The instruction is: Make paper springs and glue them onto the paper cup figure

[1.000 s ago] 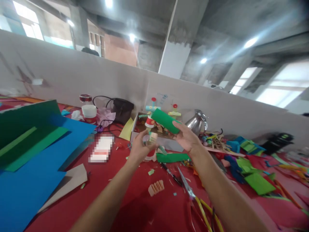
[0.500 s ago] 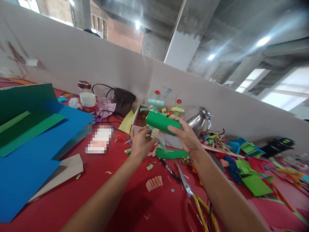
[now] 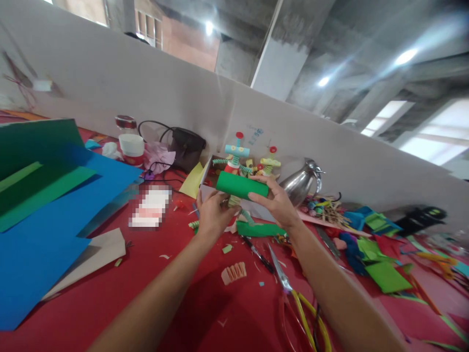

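My right hand (image 3: 278, 205) grips a green paper roll (image 3: 240, 185) by its right end and holds it level above the red table (image 3: 176, 293). My left hand (image 3: 212, 215) is closed under the roll's left end, touching it; a small pale folded piece shows beside its fingers. Behind the roll stand two paper robot figures (image 3: 236, 156) with coiled arms, in a shallow box. A flat green paper strip (image 3: 258, 229) lies on the table just below both hands.
Scissors with yellow handles (image 3: 293, 296) and a dark pen (image 3: 258, 254) lie near my right forearm. Blue and green card sheets (image 3: 44, 205) cover the left. A black bag (image 3: 186, 146), a white cup (image 3: 132, 146), a metal jug (image 3: 302, 183) and paper scraps (image 3: 381, 264) line the partition wall.
The green roll swung from tilted to level and came lower. My left hand rose to meet its left end. The camera tipped slightly downward.
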Motion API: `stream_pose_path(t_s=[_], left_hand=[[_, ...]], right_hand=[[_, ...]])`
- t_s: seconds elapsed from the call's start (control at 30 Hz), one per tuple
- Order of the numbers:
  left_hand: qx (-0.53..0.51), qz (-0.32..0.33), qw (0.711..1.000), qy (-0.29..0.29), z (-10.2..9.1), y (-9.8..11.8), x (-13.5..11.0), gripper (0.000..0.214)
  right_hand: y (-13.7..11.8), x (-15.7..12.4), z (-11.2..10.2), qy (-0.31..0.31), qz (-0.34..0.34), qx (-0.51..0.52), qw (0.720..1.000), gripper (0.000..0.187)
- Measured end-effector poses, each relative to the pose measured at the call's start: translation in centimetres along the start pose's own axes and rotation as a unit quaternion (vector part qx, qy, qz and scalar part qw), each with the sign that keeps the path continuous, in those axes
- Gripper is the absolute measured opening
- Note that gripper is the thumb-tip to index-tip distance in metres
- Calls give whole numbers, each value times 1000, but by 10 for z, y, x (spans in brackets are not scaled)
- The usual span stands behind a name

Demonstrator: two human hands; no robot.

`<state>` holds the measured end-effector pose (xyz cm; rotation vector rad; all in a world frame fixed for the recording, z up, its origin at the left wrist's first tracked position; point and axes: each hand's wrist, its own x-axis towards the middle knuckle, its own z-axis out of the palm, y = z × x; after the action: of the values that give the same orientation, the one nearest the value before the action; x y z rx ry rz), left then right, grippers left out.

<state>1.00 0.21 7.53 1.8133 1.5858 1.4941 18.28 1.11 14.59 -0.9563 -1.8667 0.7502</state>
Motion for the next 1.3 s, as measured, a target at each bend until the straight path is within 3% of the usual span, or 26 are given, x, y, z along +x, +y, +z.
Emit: stream_pose_path(t_s=[0.23, 0.4, 0.77, 1.03, 1.17, 1.3], left_hand=[[-11, 9, 999, 30, 4, -8, -4, 24], [-14, 22, 999, 29, 4, -9, -5, 13], [11, 19, 999, 24, 2, -8, -5, 15], [56, 51, 996, 35, 5, -11, -4, 17], [69, 79, 994, 39, -1, -5, -6, 11], [79, 100, 989, 73, -18, 3, -22, 30]], right_hand=[[8, 3, -1, 6, -3, 43, 999, 40], [10, 3, -2, 1, -10, 32, 999, 41], [18, -4, 4, -31, -6, 26, 999, 41], [19, 3, 1, -64, 13, 35, 997, 42], [17, 7, -1, -53, 4, 55, 997, 40], [6, 9, -5, -59, 6, 70, 996, 42]])
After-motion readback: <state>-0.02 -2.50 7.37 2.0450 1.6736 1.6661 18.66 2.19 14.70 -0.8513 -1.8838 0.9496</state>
